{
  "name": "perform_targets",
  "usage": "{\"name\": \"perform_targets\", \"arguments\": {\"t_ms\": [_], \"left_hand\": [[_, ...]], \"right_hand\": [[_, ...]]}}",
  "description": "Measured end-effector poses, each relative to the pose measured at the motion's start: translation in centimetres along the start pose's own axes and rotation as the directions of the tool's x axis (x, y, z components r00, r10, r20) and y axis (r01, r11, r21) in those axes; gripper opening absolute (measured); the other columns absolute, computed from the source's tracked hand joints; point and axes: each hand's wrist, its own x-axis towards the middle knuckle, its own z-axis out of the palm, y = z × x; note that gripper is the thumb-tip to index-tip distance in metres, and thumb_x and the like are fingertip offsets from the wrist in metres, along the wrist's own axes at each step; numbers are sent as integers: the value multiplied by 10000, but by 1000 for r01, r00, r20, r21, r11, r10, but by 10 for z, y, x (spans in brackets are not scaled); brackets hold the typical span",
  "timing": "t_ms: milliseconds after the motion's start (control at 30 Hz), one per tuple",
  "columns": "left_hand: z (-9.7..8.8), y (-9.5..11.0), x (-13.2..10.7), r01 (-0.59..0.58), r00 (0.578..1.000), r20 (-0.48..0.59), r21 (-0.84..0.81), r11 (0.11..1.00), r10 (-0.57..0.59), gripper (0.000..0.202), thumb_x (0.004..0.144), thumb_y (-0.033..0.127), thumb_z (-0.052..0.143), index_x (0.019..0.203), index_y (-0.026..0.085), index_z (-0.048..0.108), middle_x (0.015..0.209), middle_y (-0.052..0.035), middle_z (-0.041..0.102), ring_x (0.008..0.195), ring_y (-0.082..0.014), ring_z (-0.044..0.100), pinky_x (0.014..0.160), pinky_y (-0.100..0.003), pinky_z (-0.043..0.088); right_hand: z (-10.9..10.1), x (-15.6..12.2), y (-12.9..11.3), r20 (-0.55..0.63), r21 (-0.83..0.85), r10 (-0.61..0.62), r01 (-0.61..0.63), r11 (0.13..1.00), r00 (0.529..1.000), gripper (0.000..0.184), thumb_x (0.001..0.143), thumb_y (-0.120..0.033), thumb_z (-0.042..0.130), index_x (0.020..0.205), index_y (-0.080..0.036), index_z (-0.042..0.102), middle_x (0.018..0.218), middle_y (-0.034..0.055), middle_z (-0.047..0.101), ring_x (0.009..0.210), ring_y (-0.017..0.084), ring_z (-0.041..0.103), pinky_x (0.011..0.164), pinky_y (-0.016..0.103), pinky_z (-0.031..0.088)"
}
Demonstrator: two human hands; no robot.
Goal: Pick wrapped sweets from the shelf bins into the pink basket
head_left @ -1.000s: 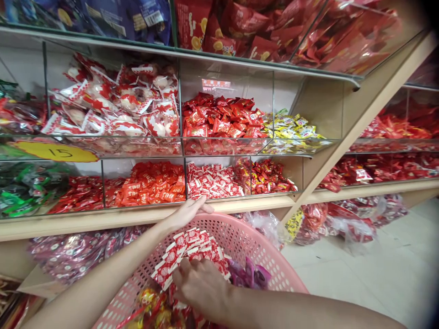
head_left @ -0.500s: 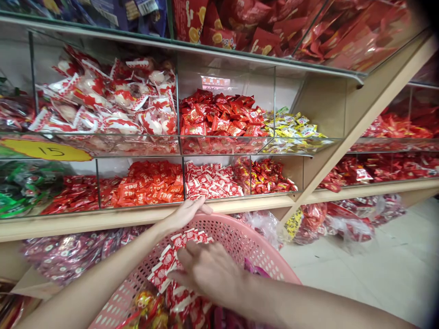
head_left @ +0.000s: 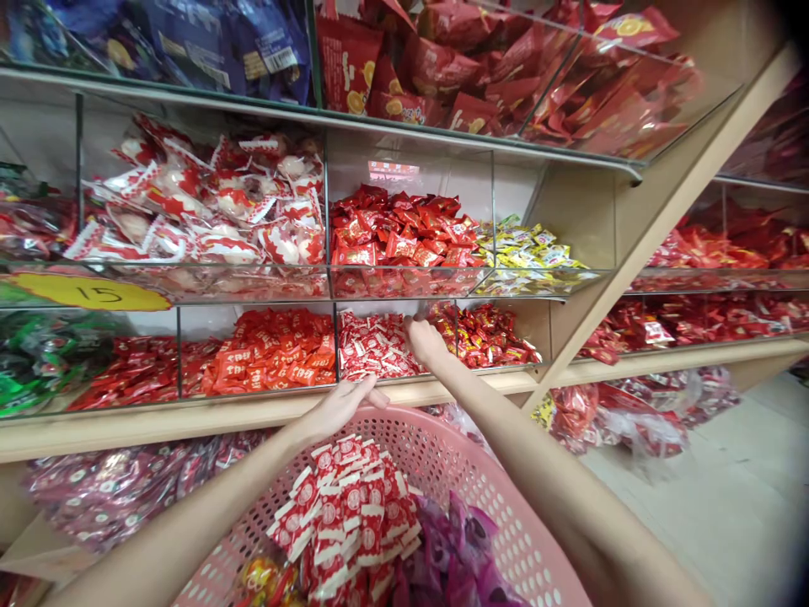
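Observation:
My left hand [head_left: 338, 406] grips the far rim of a pink perforated basket [head_left: 455, 459], fingers curled over its edge. Inside the basket lies a pile of red-and-white wrapped candies [head_left: 350, 514], with purple wrappers [head_left: 448, 552] to their right and gold-red sweets [head_left: 265, 577] at the near left. My right hand [head_left: 425, 339] reaches into the lower shelf's glass bin of red-and-white candies [head_left: 372, 347], its fingers buried among the wrappers. What it holds is hidden.
Glass-fronted bins fill the shelves: red packets [head_left: 271, 350], red-yellow sweets [head_left: 493, 333], larger white-red bags [head_left: 208, 211], yellow candies [head_left: 531, 249]. A yellow tag reading 15 [head_left: 88, 292] sits at left. Bagged stock [head_left: 625, 413] lies under the shelf beside the tiled floor [head_left: 726, 497].
My right hand has left the candies in the basket and moved up and forward into the shelf bin. The left hand has stayed on the basket rim.

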Motion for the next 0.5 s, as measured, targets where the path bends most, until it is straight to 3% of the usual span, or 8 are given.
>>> {"name": "perform_targets", "arguments": {"t_ms": [200, 500], "left_hand": [[1, 0, -1, -8, 1000, -13, 4, 1000, 8, 578, 877, 559, 379, 704, 144, 743, 911, -86, 734, 934, -226, 648, 970, -354, 417], [-1, -5, 1, -21, 1000, -21, 25, 999, 22, 580, 872, 555, 384, 709, 131, 745, 920, -99, 731, 931, -230, 649, 978, -352, 413]], "right_hand": [[26, 7, 3, -29, 47, 58, -56, 997, 998, 370, 913, -173, 373, 1276, -173, 447, 1197, 179, 557, 953, 266, 635, 755, 347, 476], [31, 8, 12, -56, 97, 78, -72, 993, 995, 391, 871, -103, 383, 1239, -183, 484, 1227, 138, 553, 993, 237, 612, 797, 314, 462]]}}
